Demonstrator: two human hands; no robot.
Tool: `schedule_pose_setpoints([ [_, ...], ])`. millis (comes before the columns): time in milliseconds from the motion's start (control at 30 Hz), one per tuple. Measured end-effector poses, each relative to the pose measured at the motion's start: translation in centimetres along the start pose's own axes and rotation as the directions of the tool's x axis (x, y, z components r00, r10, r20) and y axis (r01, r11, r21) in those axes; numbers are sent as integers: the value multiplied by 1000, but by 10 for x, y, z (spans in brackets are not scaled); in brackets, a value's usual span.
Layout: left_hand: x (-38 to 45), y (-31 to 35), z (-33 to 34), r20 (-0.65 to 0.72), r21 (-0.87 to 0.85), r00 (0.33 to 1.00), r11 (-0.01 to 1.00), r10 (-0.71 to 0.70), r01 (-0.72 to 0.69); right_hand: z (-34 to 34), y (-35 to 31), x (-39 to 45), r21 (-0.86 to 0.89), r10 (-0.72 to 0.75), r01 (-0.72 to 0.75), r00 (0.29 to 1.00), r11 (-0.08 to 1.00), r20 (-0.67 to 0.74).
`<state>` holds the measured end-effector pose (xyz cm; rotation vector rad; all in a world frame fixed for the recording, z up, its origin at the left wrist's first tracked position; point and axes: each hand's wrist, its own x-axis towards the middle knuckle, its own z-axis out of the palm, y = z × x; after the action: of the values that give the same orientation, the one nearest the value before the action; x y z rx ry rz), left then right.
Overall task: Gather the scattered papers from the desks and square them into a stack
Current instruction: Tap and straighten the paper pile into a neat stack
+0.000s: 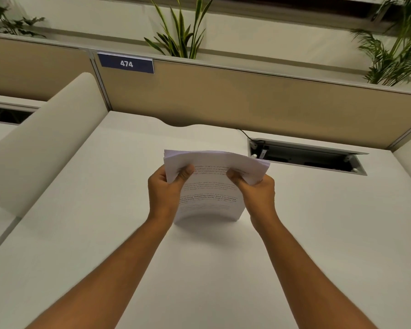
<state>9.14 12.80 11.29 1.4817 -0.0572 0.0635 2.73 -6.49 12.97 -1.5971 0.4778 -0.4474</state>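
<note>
A blue label (126, 63) reading 474 sits on the tan partition (235, 96); plants (183, 32) rise behind; an open cable hatch (306, 156).

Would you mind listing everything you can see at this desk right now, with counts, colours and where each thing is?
Paper stack: one bundle, white with printed text, stood on its lower edge mid-desk, bowed, top edges fanned unevenly.
Desk: one, white, fills the lower view.
Partition panel: beige, along the desk's far edge.
Number plate: one, dark blue reading 474, top left of the panel.
Cable hatch: one, grey lid open, set in the desk at back right, a cable leading in.
Side divider: one, cream, left of the desk.
Plants: three, green, behind the partition at left, centre and right.
Left hand: grips the stack's left side.
Right hand: grips the right side.
</note>
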Motion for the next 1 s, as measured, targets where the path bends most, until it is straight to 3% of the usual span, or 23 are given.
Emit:
schedule_pose_setpoints([
  [500,5,-16,-4,50,58,998,998,-25,22,1,10,-9,67,21,-25,998,997,59],
  [767,12,-21,-8,151,82,978,988,-145,134,-3,18,-7,34,65,-70,989,997,132],
  [1000,14,-19,-7,133,62,980,988,-147,140,-1,17,-1,35,69,-74,989,997,129],
])
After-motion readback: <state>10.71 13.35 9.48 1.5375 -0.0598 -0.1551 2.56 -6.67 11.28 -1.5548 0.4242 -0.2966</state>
